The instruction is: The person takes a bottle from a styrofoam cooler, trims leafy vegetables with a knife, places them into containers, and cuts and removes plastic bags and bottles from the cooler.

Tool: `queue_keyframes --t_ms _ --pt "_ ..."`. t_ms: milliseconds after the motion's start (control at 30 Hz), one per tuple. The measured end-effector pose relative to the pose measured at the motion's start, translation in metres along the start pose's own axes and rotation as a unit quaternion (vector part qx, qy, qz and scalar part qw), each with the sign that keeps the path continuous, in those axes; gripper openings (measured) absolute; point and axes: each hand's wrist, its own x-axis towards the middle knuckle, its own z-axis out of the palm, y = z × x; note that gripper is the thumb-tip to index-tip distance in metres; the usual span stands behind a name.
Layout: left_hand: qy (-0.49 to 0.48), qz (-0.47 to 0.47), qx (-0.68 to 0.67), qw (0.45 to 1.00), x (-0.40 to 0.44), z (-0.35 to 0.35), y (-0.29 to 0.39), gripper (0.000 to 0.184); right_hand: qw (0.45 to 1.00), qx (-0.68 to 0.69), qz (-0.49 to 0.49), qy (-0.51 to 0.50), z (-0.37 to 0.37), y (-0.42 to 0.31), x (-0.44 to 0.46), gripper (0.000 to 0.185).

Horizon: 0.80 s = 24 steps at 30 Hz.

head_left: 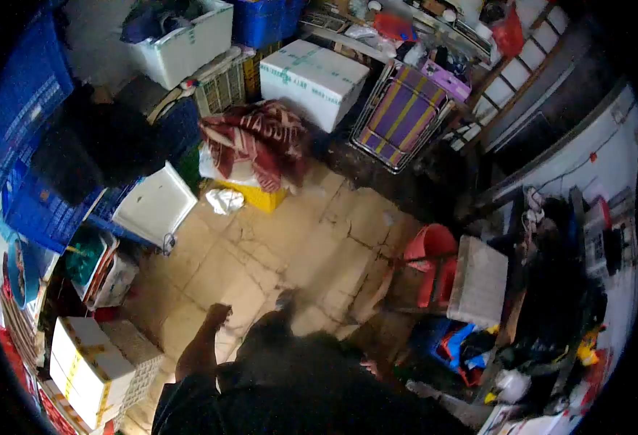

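My left hand [219,315] hangs low beside my dark clothing, over the tiled floor [246,261]. Its fingers are dark and blurred, and I cannot make out anything in them. Only a small part of my right hand [369,367] shows at the other side of my body, its fingers hidden. Nearest to it is a pile of colourful cloth or bags [464,351] on the right. One foot [284,299] shows ahead of my body. Neither hand visibly touches an object.
Ahead are a red patterned blanket [257,138] over a yellow crate [264,197], a white foam box [311,76] and a folded striped chair [402,116]. A red bucket [431,246] stands right. Blue crates [40,199] and a taped white box [87,370] line the left.
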Motion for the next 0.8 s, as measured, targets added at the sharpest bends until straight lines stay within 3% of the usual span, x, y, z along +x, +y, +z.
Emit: queue_keyframes --t_ms 33,100,133,200,233,300,367,433,467,567,667,767,800 --pt "-0.046 0.073 0.14 0.986 0.045 0.008 0.038 0.036 1.0 -0.001 0.012 0.0 -0.004 -0.019 0.004 0.025" --pt "-0.045 0.082 0.066 0.993 0.061 0.036 0.144 0.033 1.0 -0.01 0.023 -0.003 -0.012 -0.059 0.017 0.025" --pt "-0.03 0.229 0.075 0.97 0.08 0.051 0.183 0.031 0.999 -0.015 0.028 -0.006 -0.015 -0.08 0.028 0.025" --pt "-0.016 0.272 0.047 0.961 0.111 0.082 0.265 0.028 0.999 -0.027 0.031 -0.017 -0.024 -0.126 0.058 0.025" --pt "-0.019 0.168 0.011 0.986 0.092 0.097 0.328 0.027 0.999 -0.033 0.031 -0.023 -0.033 -0.146 0.078 0.025" --pt "-0.018 0.263 0.014 0.965 0.158 0.12 0.362 0.023 0.998 -0.046 0.019 -0.037 -0.05 -0.196 0.132 0.024" --pt "-0.009 0.22 -0.02 0.975 0.182 0.151 0.378 0.024 0.997 -0.063 0.001 -0.047 -0.08 -0.251 0.197 0.024" --pt "0.006 0.082 -0.087 0.993 0.167 0.166 0.408 0.023 0.996 -0.071 -0.033 -0.05 -0.11 -0.311 0.263 0.024" --pt "-0.034 0.026 -0.048 0.998 0.195 0.163 0.387 0.023 0.994 -0.077 -0.056 -0.048 -0.127 -0.339 0.297 0.024" --pt "0.014 -0.075 0.026 0.997 0.182 0.186 0.422 0.033 0.99 -0.087 -0.104 -0.033 -0.156 -0.45 0.368 0.024" --pt "0.08 -0.063 -0.1 0.99 0.208 0.201 0.462 0.033 0.982 -0.109 -0.153 -0.027 -0.155 -0.568 0.42 0.024" --pt "0.072 0.008 -0.118 0.99 0.262 0.211 0.52 0.028 0.967 -0.15 -0.204 -0.037 -0.13 -0.671 0.465 0.024" --pt "0.072 0.059 -0.029 0.995 0.273 0.217 0.559 0.025 0.96 -0.168 -0.219 -0.044 -0.12 -0.699 0.481 0.024"
